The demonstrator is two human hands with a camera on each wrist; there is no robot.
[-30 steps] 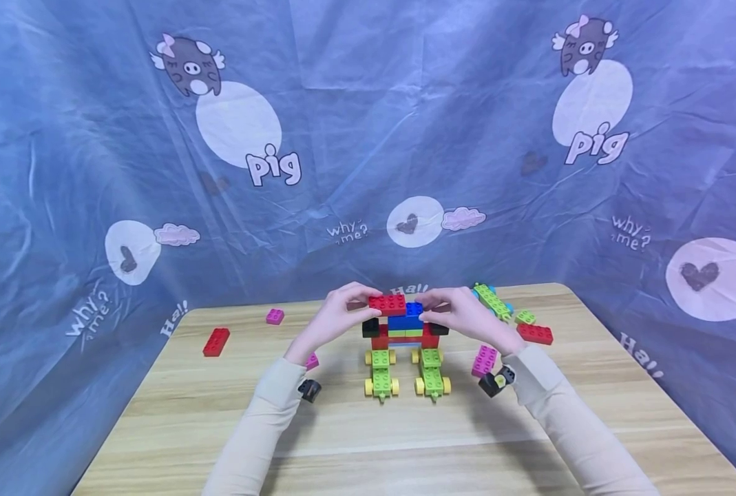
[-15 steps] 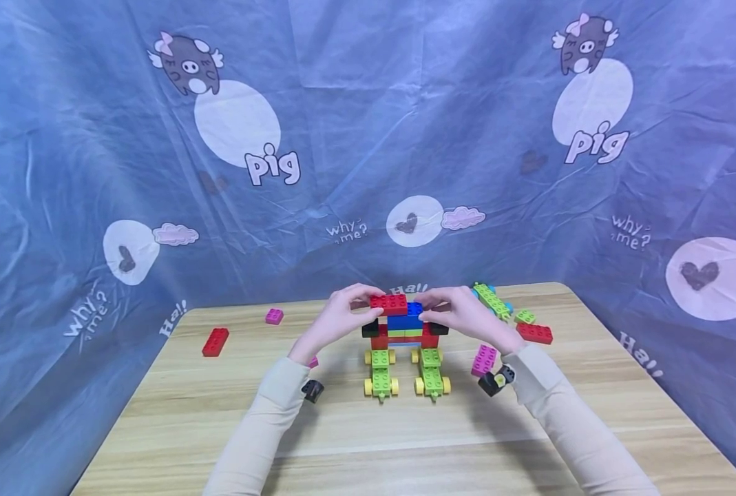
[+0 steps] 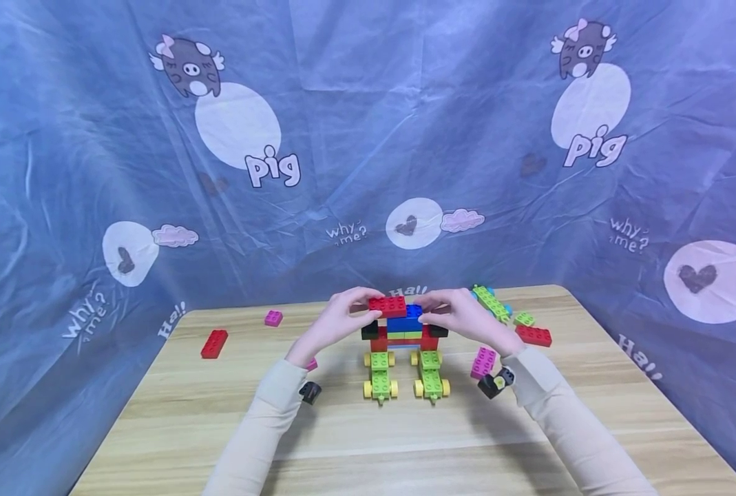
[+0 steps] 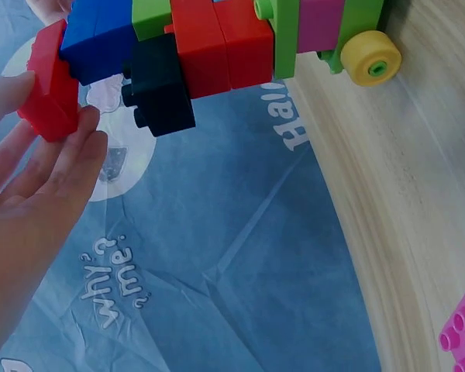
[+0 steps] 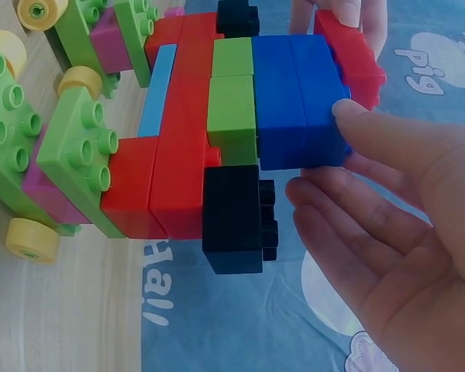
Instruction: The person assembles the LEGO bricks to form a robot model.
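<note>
A toy brick build stands mid-table on two lime wheeled bases (image 3: 380, 380) with yellow wheels. Above them come red bricks (image 5: 187, 147), a lime layer (image 5: 232, 108) and blue bricks (image 3: 403, 324); a black brick (image 5: 232, 221) juts out on each side. With thumb and fingers, my left hand (image 3: 341, 320) pinches a red brick (image 3: 387, 306) at the top left, against the blue studs. Whether it is fully pressed down I cannot tell. My right hand (image 3: 467, 319) grips the right end of the upper blue brick (image 5: 322, 93), thumb in front, fingers behind.
Loose red bricks lie at left (image 3: 215, 344) and right (image 3: 533, 335). Magenta bricks (image 3: 483, 362) lie near the right wrist, far left and under the left wrist. A lime wheeled piece (image 3: 490, 303) and small lime brick (image 3: 524, 318) sit back right. A patterned curtain (image 3: 355, 138) hangs behind.
The red brick under my left hand shifts slightly right, then back left. Both hands keep their hold and the build stays in place.
</note>
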